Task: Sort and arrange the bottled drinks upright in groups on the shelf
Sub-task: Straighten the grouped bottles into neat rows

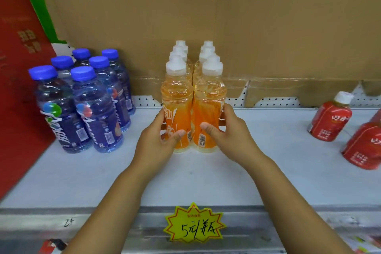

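Observation:
Several orange drink bottles (pixel 177 97) with white caps stand upright in two rows at the middle of the white shelf (pixel 257 171). My left hand (pixel 158 140) grips the front left orange bottle, thumb across its label. My right hand (pixel 224 132) grips the front right orange bottle (pixel 208 97) the same way. On the left, several blue bottles (pixel 82 99) with blue caps stand upright in a tight group. At the right, three red bottles (pixel 329 119) stand apart from each other; the nearest one (pixel 362 146) is cut off by the frame edge.
A cardboard sheet (pixel 226 27) forms the back wall behind the bottles. A red panel (pixel 18 78) closes off the left side. A yellow star-shaped price tag (pixel 193 225) hangs on the shelf's front rail. Bare shelf lies between the orange and red bottles.

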Demonstrator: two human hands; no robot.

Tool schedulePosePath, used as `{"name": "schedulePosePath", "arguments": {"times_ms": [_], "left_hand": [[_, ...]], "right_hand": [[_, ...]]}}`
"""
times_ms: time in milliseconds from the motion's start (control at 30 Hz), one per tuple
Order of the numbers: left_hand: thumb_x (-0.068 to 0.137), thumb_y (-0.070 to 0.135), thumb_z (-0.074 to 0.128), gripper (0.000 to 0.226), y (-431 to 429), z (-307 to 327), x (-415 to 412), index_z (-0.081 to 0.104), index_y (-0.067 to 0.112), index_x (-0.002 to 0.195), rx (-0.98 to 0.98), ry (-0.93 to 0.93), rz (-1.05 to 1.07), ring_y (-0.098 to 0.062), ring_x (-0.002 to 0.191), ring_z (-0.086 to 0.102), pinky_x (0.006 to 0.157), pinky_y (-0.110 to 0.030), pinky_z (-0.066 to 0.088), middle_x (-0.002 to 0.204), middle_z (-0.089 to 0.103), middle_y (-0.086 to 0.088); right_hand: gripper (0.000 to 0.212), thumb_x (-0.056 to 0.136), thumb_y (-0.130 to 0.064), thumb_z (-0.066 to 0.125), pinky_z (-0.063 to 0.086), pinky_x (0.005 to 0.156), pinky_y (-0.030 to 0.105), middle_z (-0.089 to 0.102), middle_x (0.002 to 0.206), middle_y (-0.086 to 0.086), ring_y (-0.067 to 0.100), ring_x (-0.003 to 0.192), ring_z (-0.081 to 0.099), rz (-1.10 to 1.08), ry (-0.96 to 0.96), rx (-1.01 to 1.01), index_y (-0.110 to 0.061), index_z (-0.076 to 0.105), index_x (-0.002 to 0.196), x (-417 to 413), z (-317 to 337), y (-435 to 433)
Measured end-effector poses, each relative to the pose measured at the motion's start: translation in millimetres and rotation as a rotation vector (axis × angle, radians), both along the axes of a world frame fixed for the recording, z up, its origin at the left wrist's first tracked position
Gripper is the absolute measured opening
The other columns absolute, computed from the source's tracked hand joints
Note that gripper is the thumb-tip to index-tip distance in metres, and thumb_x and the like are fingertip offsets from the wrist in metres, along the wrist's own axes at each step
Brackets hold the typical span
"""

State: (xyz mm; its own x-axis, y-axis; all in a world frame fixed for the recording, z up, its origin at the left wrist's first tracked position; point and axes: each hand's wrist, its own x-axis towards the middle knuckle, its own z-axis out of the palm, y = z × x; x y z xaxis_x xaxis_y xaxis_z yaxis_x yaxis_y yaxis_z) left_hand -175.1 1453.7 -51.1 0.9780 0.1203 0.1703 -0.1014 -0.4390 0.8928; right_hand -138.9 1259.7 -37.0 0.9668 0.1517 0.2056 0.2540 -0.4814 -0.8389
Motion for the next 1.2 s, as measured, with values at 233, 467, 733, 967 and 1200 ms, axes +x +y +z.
{"name": "schedulePosePath", "arguments": {"times_ms": [233,467,733,967,1200], "left_hand": [[0.085,0.037,0.076,0.080,-12.5,5.4,-24.0,0.031,0.028,0.151,0.240,-0.123,0.197,-0.018,0.140,0.037,0.111,-0.037,0.037,0.152,0.039,0.003],[0.090,0.029,0.072,0.049,-46.3,1.9,-65.9,0.059,0.015,0.135,0.581,-0.408,0.044,-0.022,0.130,0.044,0.106,-0.040,0.045,0.140,0.055,-0.003],[0.092,0.033,0.069,0.045,-143.1,-11.2,-75.9,0.063,0.012,0.131,0.613,-0.463,-0.233,-0.025,0.136,0.044,0.113,-0.041,0.038,0.142,0.055,-0.005],[0.091,0.052,0.063,0.063,-272.8,8.3,-47.3,0.045,0.026,0.146,0.439,-0.302,-0.333,-0.009,0.138,0.035,0.106,-0.018,0.024,0.151,0.044,0.009],[0.081,0.048,0.077,0.083,-392.6,21.5,1.8,0.036,0.032,0.151,0.222,-0.214,-0.353,-0.008,0.132,0.046,0.105,-0.026,0.036,0.148,0.048,0.010]], "right_hand": [[0.062,0.086,-0.048,0.073,0.051,0.094,0.025,0.063,0.127,-0.011,0.007,0.111,0.059,-0.124,-0.058,-0.027,-0.028,0.050,0.140,-19.4,6.1,-12.4],[0.060,0.089,-0.051,0.068,0.035,0.107,0.024,0.057,0.142,-0.006,0.014,0.131,0.051,-0.249,-0.204,-0.386,-0.025,0.055,0.141,-87.5,1.1,-83.4],[0.049,0.087,-0.038,0.075,0.031,0.113,0.029,0.056,0.142,0.003,0.022,0.136,0.044,-0.483,-0.260,-0.484,-0.017,0.065,0.130,-150.3,-25.5,-203.9],[0.042,0.090,-0.030,0.074,0.049,0.102,0.042,0.058,0.124,-0.006,0.017,0.117,0.056,-0.621,-0.296,-0.225,-0.016,0.061,0.128,-136.3,-23.7,-322.7],[0.038,0.096,-0.025,0.067,0.050,0.102,0.041,0.061,0.127,-0.005,0.013,0.118,0.059,-0.453,-0.424,-0.249,-0.017,0.060,0.133,-67.9,13.8,-414.5]]}}
